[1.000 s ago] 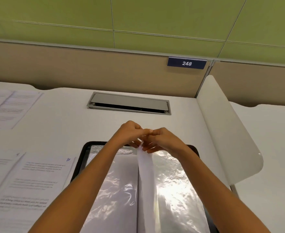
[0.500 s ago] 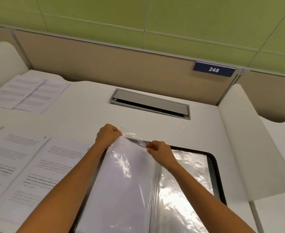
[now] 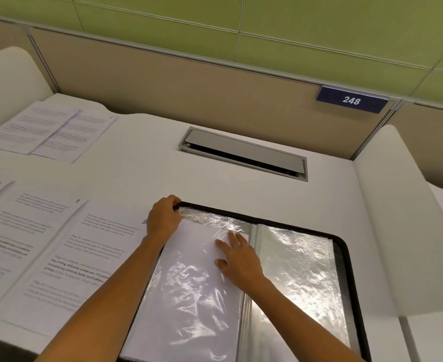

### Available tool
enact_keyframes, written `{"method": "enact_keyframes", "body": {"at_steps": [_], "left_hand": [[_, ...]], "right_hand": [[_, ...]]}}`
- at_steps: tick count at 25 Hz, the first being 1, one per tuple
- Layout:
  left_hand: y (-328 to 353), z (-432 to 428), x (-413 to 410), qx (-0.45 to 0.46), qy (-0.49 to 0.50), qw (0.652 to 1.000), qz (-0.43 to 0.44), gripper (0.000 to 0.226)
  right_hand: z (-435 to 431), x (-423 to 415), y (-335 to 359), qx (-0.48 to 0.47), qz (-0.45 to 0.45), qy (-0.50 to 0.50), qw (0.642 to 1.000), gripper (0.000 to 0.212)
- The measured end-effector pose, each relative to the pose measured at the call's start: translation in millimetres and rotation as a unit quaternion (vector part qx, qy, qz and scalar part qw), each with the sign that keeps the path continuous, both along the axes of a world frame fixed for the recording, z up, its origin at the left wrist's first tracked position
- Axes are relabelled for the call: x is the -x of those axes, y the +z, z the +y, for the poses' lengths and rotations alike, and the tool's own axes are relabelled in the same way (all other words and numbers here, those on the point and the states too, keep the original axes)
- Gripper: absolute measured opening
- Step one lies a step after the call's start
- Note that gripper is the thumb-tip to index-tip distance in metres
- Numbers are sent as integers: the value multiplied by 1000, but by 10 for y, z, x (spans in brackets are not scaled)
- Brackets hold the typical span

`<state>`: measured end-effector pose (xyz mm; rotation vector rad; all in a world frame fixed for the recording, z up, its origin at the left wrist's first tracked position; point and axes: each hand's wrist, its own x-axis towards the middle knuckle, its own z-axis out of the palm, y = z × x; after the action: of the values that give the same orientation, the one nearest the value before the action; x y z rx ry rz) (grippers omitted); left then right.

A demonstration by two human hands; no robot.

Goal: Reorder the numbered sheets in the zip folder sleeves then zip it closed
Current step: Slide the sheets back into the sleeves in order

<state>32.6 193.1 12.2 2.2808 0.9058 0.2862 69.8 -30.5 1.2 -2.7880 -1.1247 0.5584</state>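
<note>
The black zip folder [image 3: 345,257] lies open on the white desk, its clear plastic sleeves shining. A white sheet [image 3: 189,296] sits in the left sleeve, blank side up. My left hand [image 3: 164,218] grips the top left corner of that sleeve by the folder's rim. Flat on the sheet near the spine lies my right hand [image 3: 237,258], fingers spread and pressing it down. The right sleeve [image 3: 298,270] shows only crinkled plastic. Loose printed sheets lie to the left: one marked 9 [image 3: 36,231] and another [image 3: 89,259] beside the folder, its number hidden behind my left wrist.
Two more printed sheets [image 3: 50,130] lie at the back left of the desk. A grey cable hatch [image 3: 243,154] is set in the desk behind the folder. White curved dividers [image 3: 398,231] stand at both sides. A sign reading 248 hangs on the beige partition.
The sleeve stood upright between both hands, then swung over to the left and now lies flat. My right hand let go of its top edge and pressed down on the sheet.
</note>
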Motion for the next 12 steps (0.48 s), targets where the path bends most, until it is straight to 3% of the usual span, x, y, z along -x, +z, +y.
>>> {"method": "enact_keyframes", "body": {"at_steps": [6,10,12], "left_hand": [[-90,80,144,-59,-36,997,21,27],[-76,436,272,-77,-31,996,24,25],[-20,723,360,-89,-26,995,33,26]], "right_hand": [[206,92,28,30,-3,15,999,76],[492,198,10,17,8,9,1000,85],[691,261,-23,-2,4,-2,1000,99]]}}
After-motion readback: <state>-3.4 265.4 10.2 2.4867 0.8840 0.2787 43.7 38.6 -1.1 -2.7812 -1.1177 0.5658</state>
